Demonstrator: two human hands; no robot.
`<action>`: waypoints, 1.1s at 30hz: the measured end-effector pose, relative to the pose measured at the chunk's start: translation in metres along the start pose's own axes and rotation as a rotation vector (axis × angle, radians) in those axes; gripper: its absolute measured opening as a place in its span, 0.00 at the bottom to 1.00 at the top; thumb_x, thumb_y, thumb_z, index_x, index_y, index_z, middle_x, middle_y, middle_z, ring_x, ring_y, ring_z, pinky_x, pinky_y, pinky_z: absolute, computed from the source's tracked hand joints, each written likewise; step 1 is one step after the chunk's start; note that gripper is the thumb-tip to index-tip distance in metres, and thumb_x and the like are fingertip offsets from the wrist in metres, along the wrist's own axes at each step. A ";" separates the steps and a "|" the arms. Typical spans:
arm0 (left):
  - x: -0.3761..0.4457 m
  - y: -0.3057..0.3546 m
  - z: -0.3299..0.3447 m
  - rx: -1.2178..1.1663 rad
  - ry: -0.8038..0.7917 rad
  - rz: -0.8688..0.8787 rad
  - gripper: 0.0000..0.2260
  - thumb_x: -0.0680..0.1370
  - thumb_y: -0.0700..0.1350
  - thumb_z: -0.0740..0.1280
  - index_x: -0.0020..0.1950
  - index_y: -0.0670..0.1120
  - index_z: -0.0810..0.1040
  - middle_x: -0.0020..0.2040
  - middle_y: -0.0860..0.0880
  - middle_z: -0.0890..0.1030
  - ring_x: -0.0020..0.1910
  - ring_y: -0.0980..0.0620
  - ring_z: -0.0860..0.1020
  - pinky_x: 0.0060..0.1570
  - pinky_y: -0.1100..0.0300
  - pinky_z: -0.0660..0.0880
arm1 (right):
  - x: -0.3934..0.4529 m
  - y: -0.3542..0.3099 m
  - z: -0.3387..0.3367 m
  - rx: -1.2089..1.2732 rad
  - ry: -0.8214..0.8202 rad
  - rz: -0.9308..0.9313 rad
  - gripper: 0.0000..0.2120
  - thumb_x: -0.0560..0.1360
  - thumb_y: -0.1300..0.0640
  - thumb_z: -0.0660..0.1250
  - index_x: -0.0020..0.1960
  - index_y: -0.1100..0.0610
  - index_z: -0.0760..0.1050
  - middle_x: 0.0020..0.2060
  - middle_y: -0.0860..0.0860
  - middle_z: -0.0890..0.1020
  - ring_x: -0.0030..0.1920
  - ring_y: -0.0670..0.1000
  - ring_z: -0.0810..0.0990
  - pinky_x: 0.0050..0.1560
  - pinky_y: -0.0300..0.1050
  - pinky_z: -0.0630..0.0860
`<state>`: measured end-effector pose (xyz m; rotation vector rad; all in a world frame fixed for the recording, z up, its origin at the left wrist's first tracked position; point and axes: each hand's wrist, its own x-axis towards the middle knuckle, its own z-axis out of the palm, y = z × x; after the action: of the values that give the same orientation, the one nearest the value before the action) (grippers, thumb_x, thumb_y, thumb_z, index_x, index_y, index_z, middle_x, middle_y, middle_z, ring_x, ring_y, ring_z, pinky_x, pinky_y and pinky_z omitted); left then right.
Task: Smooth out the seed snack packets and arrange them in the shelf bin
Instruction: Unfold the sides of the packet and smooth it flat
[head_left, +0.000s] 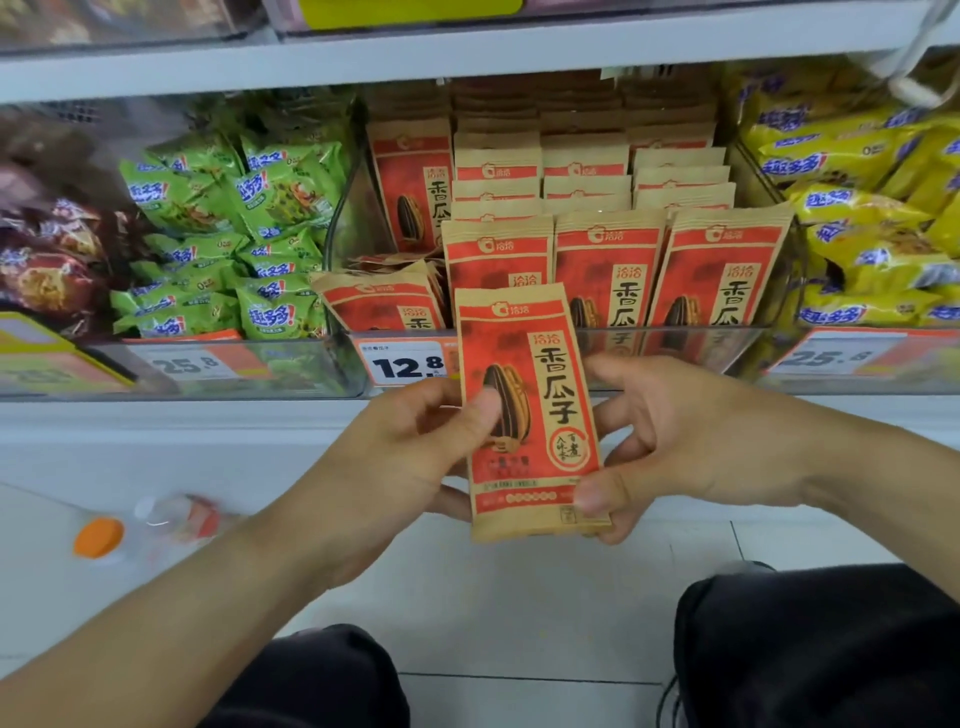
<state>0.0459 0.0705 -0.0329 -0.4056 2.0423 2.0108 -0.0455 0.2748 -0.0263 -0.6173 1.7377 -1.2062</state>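
We hold the red-and-tan paper seed packet (532, 415) upright before the clear shelf bin (571, 343); left hand (415, 447) and right hand (660, 441) pinch its edges; it seems light, crinkly, best gripped by its sides.

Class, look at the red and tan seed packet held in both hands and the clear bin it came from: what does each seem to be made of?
The red and tan seed packet looks like matte kraft paper, perhaps film-lined: dull tan edges, no glare. The clear shelf bin seems rigid glossy plastic or acrylic: packets show through its front wall, which carries reflections.
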 end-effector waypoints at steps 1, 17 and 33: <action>0.001 0.000 0.001 -0.035 0.046 0.011 0.14 0.81 0.51 0.60 0.57 0.45 0.80 0.49 0.46 0.86 0.46 0.45 0.85 0.41 0.53 0.83 | 0.000 -0.001 0.000 -0.001 -0.009 0.004 0.32 0.69 0.70 0.75 0.67 0.50 0.71 0.52 0.56 0.86 0.42 0.57 0.86 0.41 0.50 0.83; 0.006 -0.003 0.000 0.206 0.267 0.273 0.09 0.81 0.42 0.65 0.43 0.40 0.79 0.36 0.44 0.84 0.31 0.50 0.82 0.28 0.60 0.80 | 0.002 -0.002 -0.003 -0.333 0.400 0.085 0.13 0.73 0.42 0.69 0.47 0.52 0.79 0.41 0.46 0.85 0.37 0.45 0.85 0.48 0.45 0.77; 0.006 -0.009 0.018 0.385 0.170 0.349 0.08 0.80 0.44 0.65 0.42 0.45 0.79 0.33 0.48 0.83 0.31 0.52 0.82 0.32 0.59 0.80 | 0.007 -0.004 0.019 -0.294 0.341 -0.134 0.14 0.83 0.55 0.58 0.43 0.59 0.73 0.34 0.50 0.82 0.32 0.51 0.82 0.38 0.49 0.81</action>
<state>0.0435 0.0886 -0.0435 -0.1524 2.6941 1.7329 -0.0320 0.2590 -0.0276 -0.7423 2.2165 -1.2099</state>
